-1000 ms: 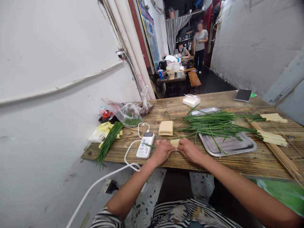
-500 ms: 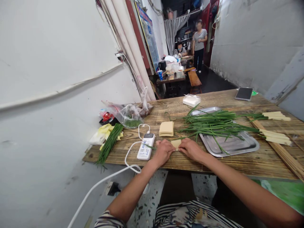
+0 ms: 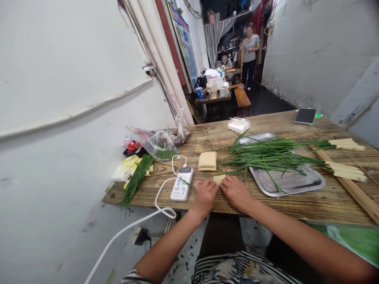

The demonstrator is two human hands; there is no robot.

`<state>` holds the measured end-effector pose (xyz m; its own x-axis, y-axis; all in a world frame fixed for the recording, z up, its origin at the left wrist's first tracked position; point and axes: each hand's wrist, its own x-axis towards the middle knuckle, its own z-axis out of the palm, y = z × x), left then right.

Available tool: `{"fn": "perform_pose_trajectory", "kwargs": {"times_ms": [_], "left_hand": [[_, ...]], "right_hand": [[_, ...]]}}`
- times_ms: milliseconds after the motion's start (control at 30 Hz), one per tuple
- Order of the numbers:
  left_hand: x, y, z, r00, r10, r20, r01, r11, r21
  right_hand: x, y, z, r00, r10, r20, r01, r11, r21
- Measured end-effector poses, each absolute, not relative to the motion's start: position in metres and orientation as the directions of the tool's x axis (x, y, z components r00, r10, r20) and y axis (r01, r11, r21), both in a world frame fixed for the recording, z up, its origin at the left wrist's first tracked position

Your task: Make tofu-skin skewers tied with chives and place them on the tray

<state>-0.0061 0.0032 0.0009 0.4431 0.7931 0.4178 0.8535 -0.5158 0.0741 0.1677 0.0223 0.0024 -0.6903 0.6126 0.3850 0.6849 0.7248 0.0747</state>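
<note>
At the table's near edge, a square tofu-skin sheet (image 3: 218, 179) lies under my fingers, its far part showing between my hands. My left hand (image 3: 206, 192) is closed on the sheet's left side, fingers bent, with a few chive leaves poking out to its left. My right hand (image 3: 236, 191) is closed on the right side, fingertips pressed down. The rolled near edge is hidden beneath both hands. Just beyond lies a stack of tofu-skin sheets (image 3: 207, 161). To the right, long green chives (image 3: 266, 152) are heaped across a metal tray (image 3: 308, 183).
A white power bank (image 3: 181, 184) with a cable sits left of my hands, near a chive bundle (image 3: 137, 179) and plastic bags (image 3: 166, 144). Rolled tofu-skin pieces (image 3: 346, 171) and wooden skewers (image 3: 355, 195) lie right. A phone (image 3: 304, 116) rests behind. Two people are farther back.
Both hands have drawn slightly closer together, and the right hand has shifted a little left and nearer to me. Less of the sheet shows between them.
</note>
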Motion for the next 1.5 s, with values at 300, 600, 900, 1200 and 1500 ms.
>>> {"fn": "perform_pose_trajectory", "kwargs": {"times_ms": [300,600,900,1200,1500], "left_hand": [[-0.002,-0.012,-0.016,0.463,0.784,0.414,0.850,-0.525,0.043],[-0.006,-0.010,-0.015,0.474,0.789,0.391,0.832,-0.547,0.097],[-0.006,-0.008,-0.011,0.443,0.809,0.387,0.828,-0.535,0.169],[-0.002,-0.009,-0.010,0.434,0.822,0.369,0.844,-0.514,0.154],[0.001,-0.011,-0.010,0.446,0.830,0.335,0.861,-0.500,0.092]], "right_hand": [[0.170,0.027,0.003,-0.675,0.651,0.348,0.700,0.714,0.020],[0.149,-0.052,-0.027,-0.459,0.731,0.505,0.830,0.555,-0.049],[0.143,-0.043,-0.024,-0.429,0.773,0.468,0.837,0.534,-0.116],[0.148,-0.027,-0.027,-0.481,0.741,0.469,0.815,0.575,-0.072],[0.146,-0.019,-0.025,-0.505,0.731,0.459,0.816,0.578,-0.025]]}}
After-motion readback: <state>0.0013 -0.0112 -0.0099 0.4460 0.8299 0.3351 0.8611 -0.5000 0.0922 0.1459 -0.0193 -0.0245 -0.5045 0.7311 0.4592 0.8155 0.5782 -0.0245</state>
